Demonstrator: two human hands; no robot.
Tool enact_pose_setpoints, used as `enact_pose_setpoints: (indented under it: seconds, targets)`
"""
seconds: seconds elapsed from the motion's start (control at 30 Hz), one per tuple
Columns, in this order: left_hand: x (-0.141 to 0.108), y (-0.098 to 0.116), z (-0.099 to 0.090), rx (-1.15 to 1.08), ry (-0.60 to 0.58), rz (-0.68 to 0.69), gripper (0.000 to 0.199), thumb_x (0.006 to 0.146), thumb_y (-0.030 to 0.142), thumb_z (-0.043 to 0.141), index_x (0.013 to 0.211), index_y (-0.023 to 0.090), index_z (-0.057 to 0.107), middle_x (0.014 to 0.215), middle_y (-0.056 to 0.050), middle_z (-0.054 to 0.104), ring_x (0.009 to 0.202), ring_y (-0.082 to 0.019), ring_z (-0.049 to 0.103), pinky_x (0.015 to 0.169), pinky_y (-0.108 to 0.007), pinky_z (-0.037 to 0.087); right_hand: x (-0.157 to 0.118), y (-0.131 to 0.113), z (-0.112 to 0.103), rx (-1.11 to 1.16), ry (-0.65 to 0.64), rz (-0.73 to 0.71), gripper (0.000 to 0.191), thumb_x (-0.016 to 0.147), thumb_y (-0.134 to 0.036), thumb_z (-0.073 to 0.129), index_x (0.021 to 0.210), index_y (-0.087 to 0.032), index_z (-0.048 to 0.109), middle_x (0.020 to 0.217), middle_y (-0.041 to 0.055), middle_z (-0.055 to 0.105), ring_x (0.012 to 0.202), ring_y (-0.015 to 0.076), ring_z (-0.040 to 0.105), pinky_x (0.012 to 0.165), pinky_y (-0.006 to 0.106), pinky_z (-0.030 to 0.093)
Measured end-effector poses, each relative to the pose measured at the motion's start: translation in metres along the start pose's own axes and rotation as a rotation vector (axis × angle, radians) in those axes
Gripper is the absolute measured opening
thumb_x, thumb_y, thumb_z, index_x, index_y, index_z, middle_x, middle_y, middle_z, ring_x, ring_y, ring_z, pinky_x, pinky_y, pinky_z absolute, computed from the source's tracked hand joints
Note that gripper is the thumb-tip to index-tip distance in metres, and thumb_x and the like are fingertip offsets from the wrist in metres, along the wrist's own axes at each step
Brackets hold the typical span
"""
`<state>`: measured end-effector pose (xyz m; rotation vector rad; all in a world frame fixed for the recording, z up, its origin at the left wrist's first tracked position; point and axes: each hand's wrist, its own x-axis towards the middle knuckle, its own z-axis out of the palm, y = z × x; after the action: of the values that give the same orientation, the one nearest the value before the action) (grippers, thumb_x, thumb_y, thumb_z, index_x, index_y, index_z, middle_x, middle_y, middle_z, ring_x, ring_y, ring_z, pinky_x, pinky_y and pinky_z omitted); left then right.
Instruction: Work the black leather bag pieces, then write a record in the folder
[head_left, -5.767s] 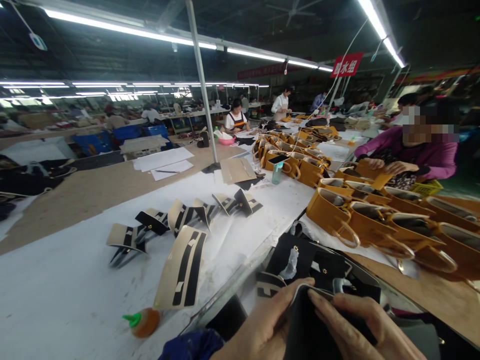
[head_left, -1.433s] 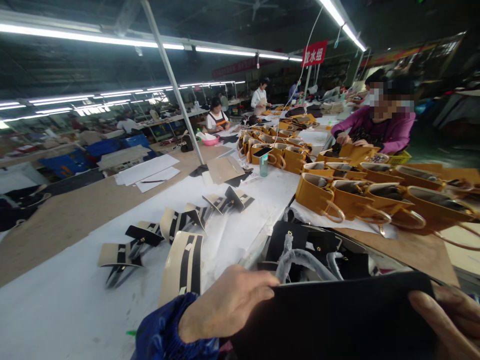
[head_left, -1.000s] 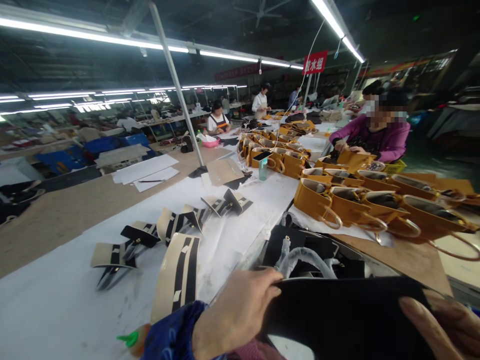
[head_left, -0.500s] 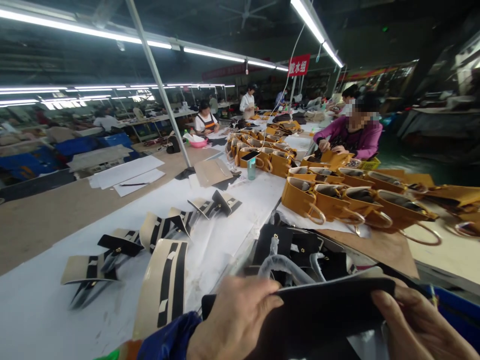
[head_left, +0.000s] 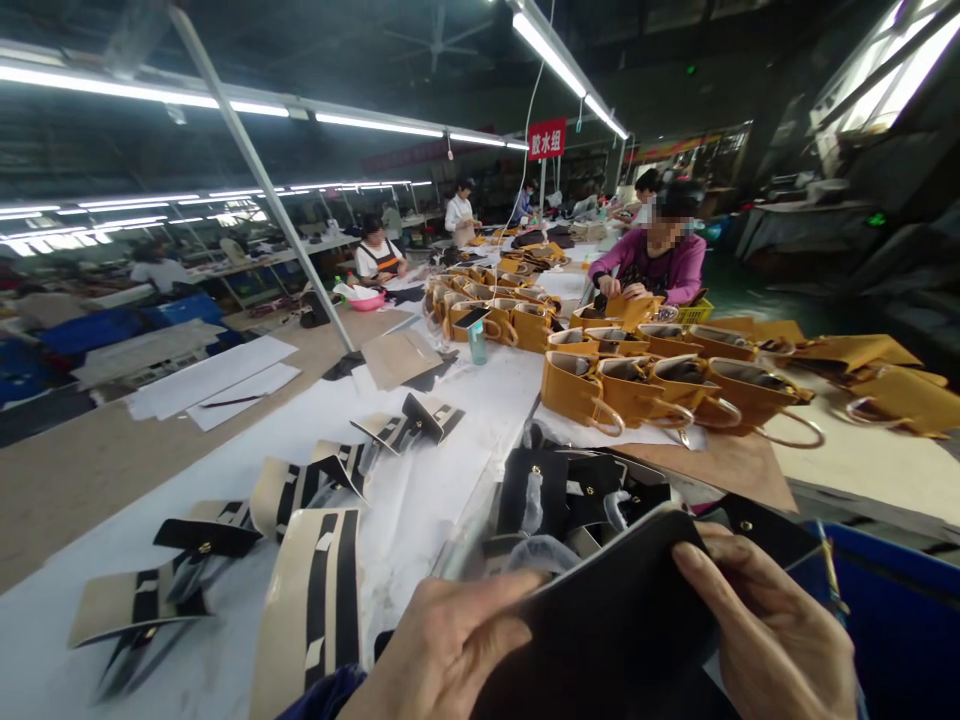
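A black bag panel (head_left: pixel 600 620) with a pale edge spans the space between my hands, close to the camera. My left hand (head_left: pixel 450 635) grips its left edge, thumb on the near face. At the upper right corner, my right hand (head_left: pixel 772 615) pinches the panel between thumb and fingers. Behind it is a heap of black bag pieces (head_left: pixel 534 495) with gold studs and plastic-wrapped handles. To the left of my left hand lies a beige panel with black stripes (head_left: pixel 281 610) on the white-covered table (head_left: pixel 416 500). The panel's lower part runs out of view.
Several beige-and-black pieces (head_left: pixel 289 495) lie on the left. Rows of mustard handbags (head_left: pixel 566 385) stand beyond, near a cup (head_left: pixel 478 345) with a phone on top. A blue bin (head_left: pixel 900 600) is at right. A co-worker in purple (head_left: pixel 686 265) handles a mustard piece across the table.
The black panel has tilted, its right corner rising and swinging left. My right hand moved up and left with it, still gripping. The view has turned slightly right.
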<state>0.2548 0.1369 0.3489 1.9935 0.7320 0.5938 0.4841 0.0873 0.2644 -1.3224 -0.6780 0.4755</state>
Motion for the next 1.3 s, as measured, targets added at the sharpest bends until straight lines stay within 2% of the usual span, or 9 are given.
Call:
enact_pose_setpoints:
  seconds: [0.17,0.37,0.57,0.63,0.9,1.03,1.13,1.2,1.3]
  targets:
    - [-0.003,-0.004,-0.003,0.037,-0.007,-0.062,0.025,0.098,0.03,0.045,0.099,0.025,0.07,0.081,0.002,0.069,0.068,-0.008,0.062,0.061,-0.014,0.047,-0.003,-0.007,0.003,-0.006,0.032,0.067,0.039,0.057,-0.052,0.083,0.076,-0.02,0.072,0.083,0.0032,0.068,0.075,0.0125,0.066,0.068,0.005,0.049]
    - [-0.001,-0.019,0.012,0.362,0.118,-0.105,0.024,0.099,0.029,0.04,0.09,0.021,0.061,0.083,0.0,0.065,0.072,-0.012,0.061,0.066,-0.022,0.047,-0.009,-0.007,0.002,-0.147,0.025,-0.022,0.041,0.063,-0.059,0.076,0.078,-0.02,0.072,0.088,0.0032,0.07,0.077,0.0114,0.068,0.07,0.001,0.047]
    - [0.016,-0.024,0.037,0.589,0.341,0.299,0.016,0.096,0.024,0.048,0.108,0.018,0.056,0.084,-0.001,0.071,0.07,-0.018,0.069,0.059,-0.028,0.052,-0.019,-0.005,0.004,-0.256,-0.005,-0.071,0.042,0.067,-0.062,0.074,0.085,-0.024,0.074,0.09,0.0007,0.071,0.075,0.0087,0.068,0.068,-0.001,0.044]
    - [0.018,-0.024,0.04,0.624,0.371,0.325,0.011,0.096,0.022,0.049,0.104,0.019,0.055,0.079,0.003,0.07,0.065,-0.016,0.069,0.056,-0.028,0.051,-0.021,-0.003,0.006,-0.229,-0.023,-0.055,0.042,0.068,-0.062,0.073,0.087,-0.024,0.074,0.093,0.0009,0.071,0.075,0.0095,0.068,0.069,0.001,0.046]
    - [0.011,-0.027,0.041,0.52,0.375,0.286,0.019,0.098,0.023,0.04,0.091,0.021,0.058,0.069,0.003,0.064,0.06,-0.014,0.062,0.057,-0.026,0.043,-0.022,-0.007,0.008,-0.182,-0.061,-0.143,0.035,0.076,-0.055,0.07,0.084,-0.021,0.072,0.094,0.0028,0.071,0.08,0.0103,0.068,0.074,0.003,0.047]
    - [0.002,-0.022,0.042,0.407,0.308,0.012,0.033,0.099,0.039,0.04,0.079,0.022,0.061,0.072,-0.001,0.062,0.069,-0.015,0.061,0.061,-0.025,0.043,-0.021,-0.003,0.009,-0.156,-0.102,-0.132,0.033,0.079,-0.053,0.069,0.084,-0.021,0.071,0.095,0.0023,0.071,0.082,0.0091,0.068,0.076,0.002,0.046]
    - [-0.003,-0.02,0.046,0.333,0.298,-0.137,0.029,0.097,0.044,0.044,0.092,0.027,0.068,0.084,-0.004,0.066,0.08,-0.018,0.061,0.067,-0.027,0.044,-0.022,-0.003,0.011,-0.153,-0.07,-0.176,0.029,0.08,-0.05,0.07,0.085,-0.021,0.071,0.094,0.0021,0.07,0.081,0.0093,0.068,0.075,0.003,0.047]
    - [-0.003,-0.021,0.047,0.305,0.352,-0.107,0.024,0.096,0.041,0.048,0.101,0.029,0.068,0.091,-0.003,0.068,0.086,-0.018,0.061,0.074,-0.027,0.045,-0.023,-0.007,0.013,-0.15,-0.056,-0.21,0.026,0.08,-0.047,0.071,0.082,-0.021,0.071,0.091,0.0027,0.07,0.078,0.0101,0.068,0.072,0.005,0.049]
    - [0.003,-0.024,0.045,0.274,0.391,0.103,0.022,0.097,0.03,0.046,0.088,0.023,0.064,0.074,-0.002,0.061,0.069,-0.012,0.056,0.065,-0.023,0.04,-0.024,-0.015,0.015,-0.106,-0.105,-0.23,0.024,0.08,-0.044,0.07,0.079,-0.02,0.071,0.089,0.0042,0.07,0.077,0.0127,0.068,0.069,0.008,0.052]
